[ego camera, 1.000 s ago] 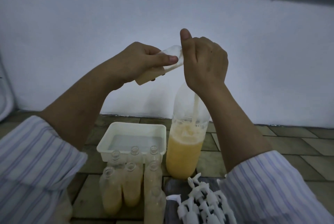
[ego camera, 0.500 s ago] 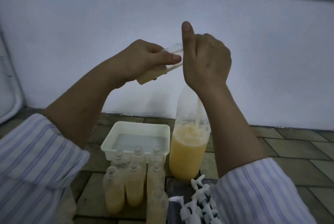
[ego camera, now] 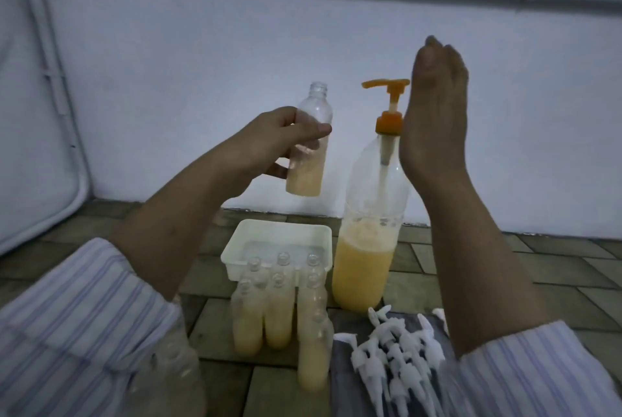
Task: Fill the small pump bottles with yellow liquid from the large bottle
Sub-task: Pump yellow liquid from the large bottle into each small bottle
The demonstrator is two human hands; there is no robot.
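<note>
While the right hand (ego camera: 434, 113) hovers open, left fingers (ego camera: 303, 130) pinch the small bottle (ego camera: 308, 150).

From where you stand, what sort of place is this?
Probably a makeshift work spot at home, not a factory: the work is laid out on a tiled floor against a plain white wall, with a large bottle of yellow liquid, small bottles and loose white pump tops.

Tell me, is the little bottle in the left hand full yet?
Not full. The small bottle in the left hand holds yellow liquid only in its lower part; above that it is clear, with an uncapped neck.
</note>
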